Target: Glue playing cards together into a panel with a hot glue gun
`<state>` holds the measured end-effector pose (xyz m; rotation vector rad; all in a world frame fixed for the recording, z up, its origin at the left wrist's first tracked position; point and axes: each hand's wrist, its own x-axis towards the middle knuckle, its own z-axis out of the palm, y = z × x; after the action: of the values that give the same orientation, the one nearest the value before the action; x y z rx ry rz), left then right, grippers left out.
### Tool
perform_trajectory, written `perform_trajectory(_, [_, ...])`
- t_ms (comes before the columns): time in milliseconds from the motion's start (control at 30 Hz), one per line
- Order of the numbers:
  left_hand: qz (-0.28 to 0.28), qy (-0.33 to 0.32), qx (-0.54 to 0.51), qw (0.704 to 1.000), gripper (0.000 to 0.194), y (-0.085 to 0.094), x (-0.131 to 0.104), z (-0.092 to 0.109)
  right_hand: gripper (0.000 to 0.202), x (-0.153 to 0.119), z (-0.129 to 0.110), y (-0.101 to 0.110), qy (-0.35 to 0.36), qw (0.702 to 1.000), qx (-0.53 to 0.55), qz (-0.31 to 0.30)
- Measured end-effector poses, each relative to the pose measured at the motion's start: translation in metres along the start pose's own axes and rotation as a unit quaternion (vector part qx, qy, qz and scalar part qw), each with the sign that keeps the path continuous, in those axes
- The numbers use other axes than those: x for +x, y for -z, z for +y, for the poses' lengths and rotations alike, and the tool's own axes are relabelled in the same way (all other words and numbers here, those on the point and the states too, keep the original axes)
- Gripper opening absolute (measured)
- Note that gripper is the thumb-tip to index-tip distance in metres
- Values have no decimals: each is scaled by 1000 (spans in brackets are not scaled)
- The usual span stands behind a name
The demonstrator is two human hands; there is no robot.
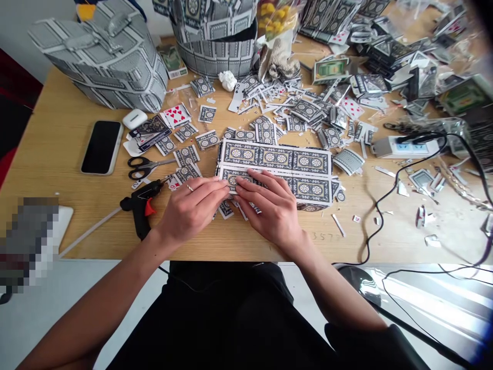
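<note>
Across my view runs the bench, and at its ten o'clock stands a card bag. Centrally, just before me, lies the panel. My right hand rests on its near row, fingers slightly spread; my left hand, fingers together, touches its eight o'clock corner, thumb hidden, so I cannot tell whether it pinches. From there, a glue gun lies at nine o'clock, scissors at ten.
</note>
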<state>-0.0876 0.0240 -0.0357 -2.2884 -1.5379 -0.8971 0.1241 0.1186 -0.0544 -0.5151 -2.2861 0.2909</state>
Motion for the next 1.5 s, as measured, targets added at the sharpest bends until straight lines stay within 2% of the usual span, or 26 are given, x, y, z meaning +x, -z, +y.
perform_trajectory(333, [2, 13, 8, 1000, 30, -3, -5, 4, 19, 0, -2, -1, -7, 1000, -2, 4])
perform_trajectory(767, [14, 61, -13, 998, 42, -9, -11, 11, 19, 0, -3, -1, -8, 1000, -2, 4])
perform_trajectory(1133, [14, 107, -58, 992, 33, -5, -7, 12, 20, -1, -2, -2, -21, 1000, 3, 0])
perform_trajectory(1500, [23, 115, -73, 990, 28, -6, -5, 11, 18, 0, -3, -1, -17, 1000, -11, -5])
